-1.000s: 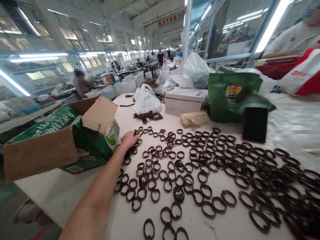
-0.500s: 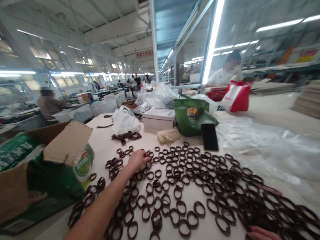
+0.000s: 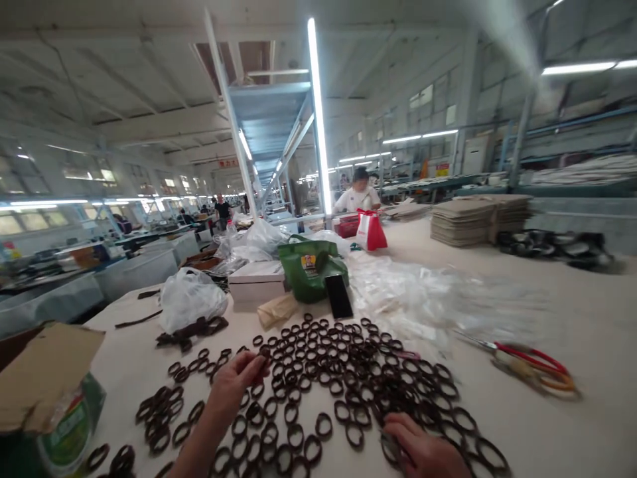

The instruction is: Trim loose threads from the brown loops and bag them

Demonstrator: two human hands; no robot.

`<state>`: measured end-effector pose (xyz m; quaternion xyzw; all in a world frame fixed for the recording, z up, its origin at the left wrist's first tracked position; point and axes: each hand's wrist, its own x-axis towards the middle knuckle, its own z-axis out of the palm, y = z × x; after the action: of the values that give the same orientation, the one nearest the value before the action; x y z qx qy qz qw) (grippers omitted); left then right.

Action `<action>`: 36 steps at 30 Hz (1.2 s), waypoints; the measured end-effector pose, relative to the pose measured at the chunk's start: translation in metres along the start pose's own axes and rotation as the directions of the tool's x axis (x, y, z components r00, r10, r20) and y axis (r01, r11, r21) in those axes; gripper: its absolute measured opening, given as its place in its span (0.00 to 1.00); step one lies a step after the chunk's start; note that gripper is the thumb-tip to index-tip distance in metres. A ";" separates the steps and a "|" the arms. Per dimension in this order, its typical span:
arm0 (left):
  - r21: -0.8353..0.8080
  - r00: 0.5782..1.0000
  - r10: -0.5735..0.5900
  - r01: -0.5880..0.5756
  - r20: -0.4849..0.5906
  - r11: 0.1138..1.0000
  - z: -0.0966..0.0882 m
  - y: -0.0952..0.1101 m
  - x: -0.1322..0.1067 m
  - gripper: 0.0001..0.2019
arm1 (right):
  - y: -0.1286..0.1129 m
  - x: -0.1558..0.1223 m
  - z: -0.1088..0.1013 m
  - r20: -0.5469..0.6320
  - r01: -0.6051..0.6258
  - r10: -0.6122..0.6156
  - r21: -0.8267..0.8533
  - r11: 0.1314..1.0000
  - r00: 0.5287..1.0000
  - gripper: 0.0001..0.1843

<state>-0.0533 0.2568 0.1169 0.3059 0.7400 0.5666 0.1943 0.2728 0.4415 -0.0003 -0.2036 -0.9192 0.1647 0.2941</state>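
Several dark brown rings (image 3: 343,372) lie spread over the pale table (image 3: 522,425) in front of me. My left hand (image 3: 236,382) hovers at the left side of the spread, its fingers pinched on a dark ring. My right hand (image 3: 423,451) rests low at the bottom edge, fingers curled onto the rings there; what it holds is hidden.
A green cardboard box (image 3: 47,398) stands at the left edge. Behind the rings are a white plastic bag (image 3: 192,305), a white box (image 3: 256,282), a green bag (image 3: 311,265) and a black phone (image 3: 338,297). Red-handled scissors (image 3: 532,362) lie right. A person sits behind a red bag (image 3: 371,230).
The view has swung right and up. My left hand has drawn back from the far rings toward me. My right hand has come into view at the bottom.
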 end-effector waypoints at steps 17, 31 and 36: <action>-0.558 0.959 -0.214 0.281 0.184 0.781 0.110 0.035 -0.171 0.21 | -0.126 0.001 -0.043 0.165 -0.263 0.303 0.910 0.320 0.939 0.20; 0.044 0.987 0.004 -0.012 0.163 0.999 0.117 0.021 -0.206 0.13 | -0.125 -0.025 -0.039 0.138 -0.275 0.278 0.787 0.551 0.951 0.07; 0.232 0.996 0.034 -0.053 0.087 0.971 0.107 0.002 -0.225 0.11 | -0.100 -0.041 -0.035 0.148 -0.233 0.181 0.608 0.759 0.972 0.04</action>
<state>0.1813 0.1828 0.0752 0.3661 0.7860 0.4664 0.1749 0.2969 0.3425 0.0501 -0.1890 -0.7962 0.4975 0.2877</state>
